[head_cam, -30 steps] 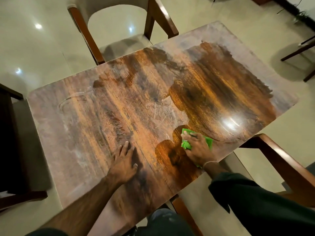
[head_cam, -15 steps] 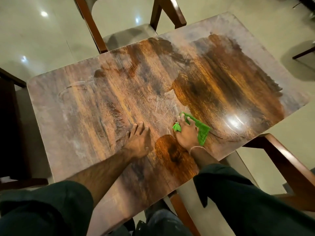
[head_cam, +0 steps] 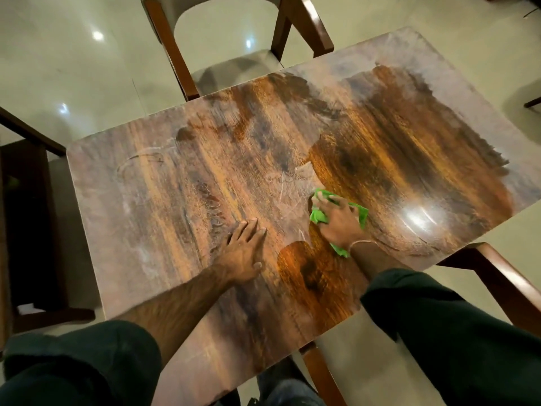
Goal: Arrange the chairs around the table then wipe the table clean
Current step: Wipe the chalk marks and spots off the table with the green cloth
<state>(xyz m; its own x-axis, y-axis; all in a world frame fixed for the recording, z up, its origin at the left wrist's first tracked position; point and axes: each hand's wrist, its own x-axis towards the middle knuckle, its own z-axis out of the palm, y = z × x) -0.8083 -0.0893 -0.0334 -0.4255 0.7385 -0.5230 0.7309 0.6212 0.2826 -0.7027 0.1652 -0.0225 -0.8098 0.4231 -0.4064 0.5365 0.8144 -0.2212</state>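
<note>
Most of the green cloth [head_cam: 318, 216] is hidden under my right hand [head_cam: 336, 221]. Only bunched edges show at my fingertips, beside the knuckles and by the wrist. Motion blur softens both hands. All the chairs are cut off. The far chair [head_cam: 304, 22] loses its back at the top edge, and the dark chair [head_cam: 26, 200] on the left is mostly shadow. Of the near right chair [head_cam: 503, 276] I see only an arm and a leg. A dark sliver [head_cam: 532, 102] at the far right edge may be a fourth chair, but I cannot tell.

I count one tabletop [head_cam: 175, 200], one cloth, two hands and three sure chairs.

My hands sit apart near the tabletop's near edge. My left hand [head_cam: 243, 253] lies flat with its fingers straight on the dusty half. My right hand grips the cloth and presses it down at the border between dull film and shiny wiped wood.

Since a second ago the cloth has travelled away from the near edge, up beside the dusty wedge. My left hand has stayed in much the same spot.
</note>
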